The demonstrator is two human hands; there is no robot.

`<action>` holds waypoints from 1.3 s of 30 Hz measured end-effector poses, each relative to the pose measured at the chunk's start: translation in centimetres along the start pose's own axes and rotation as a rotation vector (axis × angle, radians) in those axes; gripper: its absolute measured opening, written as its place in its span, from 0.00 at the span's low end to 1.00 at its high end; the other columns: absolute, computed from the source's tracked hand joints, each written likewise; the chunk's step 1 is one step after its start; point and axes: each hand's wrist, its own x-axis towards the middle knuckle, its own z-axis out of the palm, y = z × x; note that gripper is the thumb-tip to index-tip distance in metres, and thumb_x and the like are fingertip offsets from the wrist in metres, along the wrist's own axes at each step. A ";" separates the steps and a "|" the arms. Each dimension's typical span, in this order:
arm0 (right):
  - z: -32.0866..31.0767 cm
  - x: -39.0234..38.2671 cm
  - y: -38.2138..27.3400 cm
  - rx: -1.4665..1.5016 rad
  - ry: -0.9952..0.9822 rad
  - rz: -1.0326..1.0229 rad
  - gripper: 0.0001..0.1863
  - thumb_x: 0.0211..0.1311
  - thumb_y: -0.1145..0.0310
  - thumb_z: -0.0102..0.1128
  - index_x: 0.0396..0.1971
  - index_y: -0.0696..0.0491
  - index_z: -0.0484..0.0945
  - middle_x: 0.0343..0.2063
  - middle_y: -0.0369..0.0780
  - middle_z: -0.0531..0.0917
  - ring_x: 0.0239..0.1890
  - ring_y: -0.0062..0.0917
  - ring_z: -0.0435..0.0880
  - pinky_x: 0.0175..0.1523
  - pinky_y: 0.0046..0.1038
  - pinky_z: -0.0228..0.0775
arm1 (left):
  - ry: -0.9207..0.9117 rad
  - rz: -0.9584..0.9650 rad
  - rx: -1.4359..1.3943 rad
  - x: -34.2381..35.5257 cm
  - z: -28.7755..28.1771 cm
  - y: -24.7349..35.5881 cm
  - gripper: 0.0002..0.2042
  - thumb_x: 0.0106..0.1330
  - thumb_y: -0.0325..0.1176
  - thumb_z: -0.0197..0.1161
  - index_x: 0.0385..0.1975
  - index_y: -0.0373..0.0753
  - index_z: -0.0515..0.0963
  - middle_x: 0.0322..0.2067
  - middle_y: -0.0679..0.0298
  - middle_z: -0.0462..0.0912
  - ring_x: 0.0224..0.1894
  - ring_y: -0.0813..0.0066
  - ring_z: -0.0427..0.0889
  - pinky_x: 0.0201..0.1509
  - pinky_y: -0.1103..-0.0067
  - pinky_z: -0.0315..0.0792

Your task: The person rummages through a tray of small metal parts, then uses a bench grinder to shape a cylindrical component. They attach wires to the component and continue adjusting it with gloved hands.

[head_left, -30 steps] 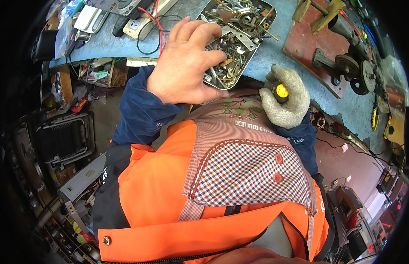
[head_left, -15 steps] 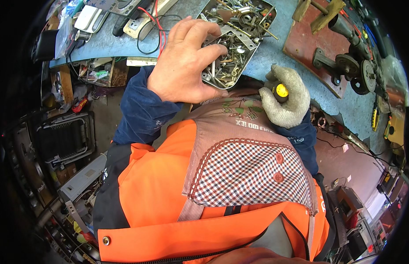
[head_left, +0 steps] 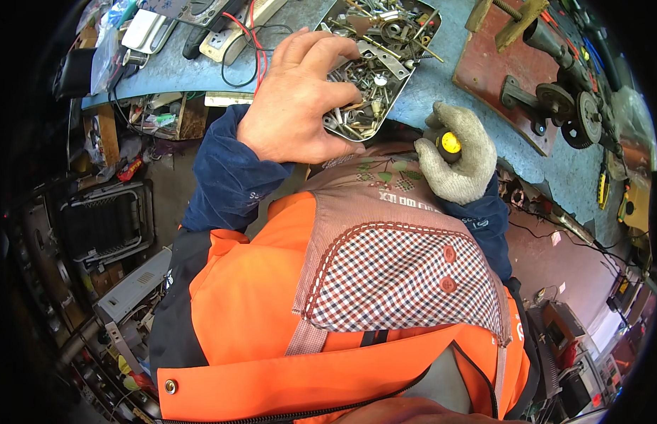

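Observation:
My bare left hand [head_left: 303, 102] reaches over the left side of a metal tray [head_left: 393, 112]. Its fingers are apart, with their tips among the loose parts and the thumb by the tray's near edge. Nothing shows in its grasp, though the fingertips are partly hidden. Screws, bolts, washers and other small hardware [head_left: 371, 85] fill the tray, and a flat metal strip [head_left: 385, 60] lies across them. A grey knit glove covers my right hand [head_left: 466, 159], closed around what looks like a screwdriver [head_left: 450, 143]. Only its dark handle with a yellow end shows; the shaft is hidden.
On the blue bench [head_left: 431, 85], a red-brown board [head_left: 477, 74] carries a geared clamp mechanism [head_left: 561, 106] at the right. Red and black leads [head_left: 256, 42], a power strip [head_left: 233, 42] and a multimeter [head_left: 201, 10] lie at the far left. My apron [head_left: 406, 283] hangs below the bench edge.
My left index finger has shifted slightly nearer the thumb, and the parts by it look a little stirred. My right hand keeps its grip, almost still.

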 end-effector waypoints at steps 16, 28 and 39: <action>0.0 0.1 0.3 0.003 0.007 -0.060 0.30 0.51 0.71 0.84 0.56 0.61 0.84 0.39 0.50 0.88 0.38 0.41 0.92 0.43 0.35 0.84 | 0.041 0.005 -0.013 -0.1 0.0 -0.1 0.28 0.33 0.44 0.89 0.38 0.44 0.87 0.61 0.53 0.77 0.67 0.41 0.71 0.75 0.46 0.62; 0.1 0.1 0.1 -0.018 0.008 -0.052 0.30 0.51 0.72 0.83 0.55 0.60 0.83 0.39 0.51 0.87 0.37 0.41 0.91 0.41 0.36 0.84 | 0.120 -0.092 0.169 -0.6 0.6 1.2 0.54 0.46 0.75 0.77 0.63 0.33 0.77 0.61 0.53 0.78 0.61 0.50 0.79 0.73 0.49 0.61; 0.0 0.1 0.0 -0.007 0.009 -0.051 0.29 0.51 0.74 0.82 0.56 0.60 0.83 0.39 0.50 0.87 0.37 0.41 0.91 0.41 0.36 0.84 | 0.268 -0.039 0.094 -2.2 2.8 1.8 0.44 0.49 0.66 0.82 0.58 0.35 0.83 0.57 0.53 0.83 0.57 0.55 0.83 0.71 0.57 0.69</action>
